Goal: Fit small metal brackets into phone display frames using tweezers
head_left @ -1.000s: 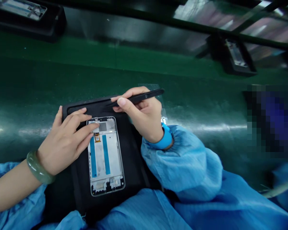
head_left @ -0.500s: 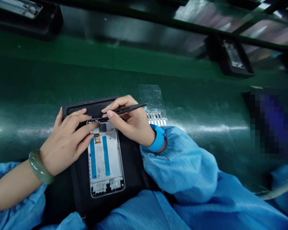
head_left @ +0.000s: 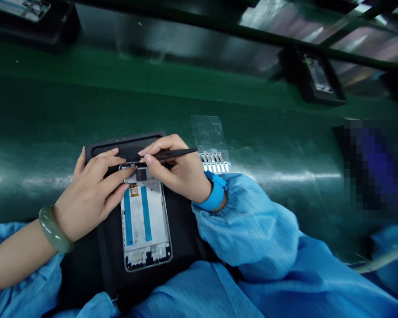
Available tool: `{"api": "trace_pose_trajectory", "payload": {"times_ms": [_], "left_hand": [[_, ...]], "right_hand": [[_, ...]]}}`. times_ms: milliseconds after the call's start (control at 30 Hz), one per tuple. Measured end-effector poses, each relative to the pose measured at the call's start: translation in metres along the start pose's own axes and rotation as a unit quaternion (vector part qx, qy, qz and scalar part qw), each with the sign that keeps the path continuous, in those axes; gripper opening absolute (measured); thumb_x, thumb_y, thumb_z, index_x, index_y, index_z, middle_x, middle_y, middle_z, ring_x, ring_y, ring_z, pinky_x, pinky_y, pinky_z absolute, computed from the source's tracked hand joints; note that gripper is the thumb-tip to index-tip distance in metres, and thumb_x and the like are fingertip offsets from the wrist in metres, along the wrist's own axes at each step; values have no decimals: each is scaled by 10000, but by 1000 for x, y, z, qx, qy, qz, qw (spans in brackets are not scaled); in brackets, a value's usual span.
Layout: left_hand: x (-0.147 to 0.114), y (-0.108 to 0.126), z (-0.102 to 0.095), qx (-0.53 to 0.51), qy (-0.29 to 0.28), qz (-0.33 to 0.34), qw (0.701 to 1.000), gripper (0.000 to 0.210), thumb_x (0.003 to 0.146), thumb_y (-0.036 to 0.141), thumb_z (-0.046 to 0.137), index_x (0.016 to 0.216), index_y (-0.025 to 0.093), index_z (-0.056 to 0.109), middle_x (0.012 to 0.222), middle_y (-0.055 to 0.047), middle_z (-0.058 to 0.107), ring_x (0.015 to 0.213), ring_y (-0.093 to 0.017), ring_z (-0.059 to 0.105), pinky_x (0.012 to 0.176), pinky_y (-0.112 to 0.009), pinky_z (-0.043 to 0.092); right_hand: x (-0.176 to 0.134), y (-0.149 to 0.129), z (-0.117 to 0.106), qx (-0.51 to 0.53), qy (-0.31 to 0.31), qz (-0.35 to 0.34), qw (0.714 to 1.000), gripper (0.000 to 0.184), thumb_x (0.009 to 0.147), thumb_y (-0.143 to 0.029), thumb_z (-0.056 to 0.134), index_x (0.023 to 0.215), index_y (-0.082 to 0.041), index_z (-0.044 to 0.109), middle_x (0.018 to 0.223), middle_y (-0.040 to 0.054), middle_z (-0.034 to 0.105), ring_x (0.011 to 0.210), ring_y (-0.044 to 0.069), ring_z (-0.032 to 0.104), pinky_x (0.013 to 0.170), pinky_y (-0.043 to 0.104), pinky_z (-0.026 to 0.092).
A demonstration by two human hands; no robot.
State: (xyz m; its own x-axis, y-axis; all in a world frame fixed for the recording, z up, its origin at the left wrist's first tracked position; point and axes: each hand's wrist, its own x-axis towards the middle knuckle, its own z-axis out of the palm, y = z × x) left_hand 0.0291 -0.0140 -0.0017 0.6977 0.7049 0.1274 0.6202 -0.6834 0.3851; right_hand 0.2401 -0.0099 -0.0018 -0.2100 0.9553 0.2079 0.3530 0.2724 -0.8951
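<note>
A phone frame with two blue strips and a small orange flex cable lies on a black tray in front of me. My left hand is open, fingers stretched over the frame's upper left; its index fingertip touches the frame near a dark square patch. Between thumb and fingers, my right hand grips black tweezers above the frame's top edge. Their tips are hidden behind the fingers. Just right of that hand lies a clear plastic sheet bearing rows of small white-and-silver pieces.
On the green bench, a black holder with a phone frame stands at the back right. Another black holder sits at the far left. A dark rail crosses the back. A pixelated area covers the right edge.
The tweezers have tilted flatter, their rear end dropping slightly to the left. My right hand has shifted a little left. My left hand keeps its place on the frame; the whole view has drifted slightly.
</note>
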Motion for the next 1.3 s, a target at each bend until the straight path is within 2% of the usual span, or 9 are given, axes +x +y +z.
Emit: {"api": "trace_pose_trajectory", "payload": {"times_ms": [167, 467, 667, 867, 1000, 1300], "left_hand": [[0, 0, 0, 2, 8, 4, 1000, 294, 914, 242, 441, 1193, 215, 531, 1203, -112, 531, 1278, -301, 412, 1062, -638, 243], [0, 0, 1, 3, 9, 7, 1000, 292, 912, 224, 441, 1190, 207, 531, 1194, -110, 534, 1277, -300, 412, 1038, -643, 271], [0, 0, 3, 5, 2, -1, 1000, 306, 915, 240, 436, 1208, 217, 523, 1212, -107, 536, 1276, -298, 413, 1034, -657, 255], [0, -1, 2, -5, 9, 9, 1000, 301, 911, 225, 450, 1202, 219, 526, 1181, -88, 559, 1277, -288, 407, 1034, -650, 266], [0, -1, 2, -11, 3, 1, 1000, 302, 913, 235, 445, 1203, 223, 530, 1178, -82, 562, 1283, -288, 402, 1046, -642, 258], [0, 0, 1, -8, -1, -2, 1000, 303, 917, 236, 439, 1210, 236, 516, 1176, -77, 555, 1285, -282, 399, 1044, -653, 247]], "right_hand": [[0, 3, 1, 26, 8, 4, 1000, 127, 865, -303, 549, 897, -197, 486, 910, 29, 594, 744, 98, 624, 651, 233, 533], [0, 5, 3, 17, 24, -27, 999, 96, 853, -248, 566, 901, -189, 507, 893, 31, 615, 746, 96, 641, 635, 212, 543], [0, -3, 2, -61, 28, -66, 996, 51, 837, -187, 564, 866, -192, 523, 874, 25, 638, 806, 110, 637, 719, 241, 520], [0, -2, 3, -11, 17, -26, 999, 90, 854, -261, 564, 889, -192, 517, 887, 30, 632, 766, 100, 636, 660, 220, 525], [0, 1, 3, -15, 3, -33, 999, 81, 855, -253, 560, 898, -196, 522, 909, 43, 643, 822, 125, 641, 724, 267, 523], [0, 1, 3, -24, 5, -31, 999, 66, 855, -247, 561, 891, -204, 526, 904, 30, 633, 843, 122, 637, 739, 263, 517]]}}
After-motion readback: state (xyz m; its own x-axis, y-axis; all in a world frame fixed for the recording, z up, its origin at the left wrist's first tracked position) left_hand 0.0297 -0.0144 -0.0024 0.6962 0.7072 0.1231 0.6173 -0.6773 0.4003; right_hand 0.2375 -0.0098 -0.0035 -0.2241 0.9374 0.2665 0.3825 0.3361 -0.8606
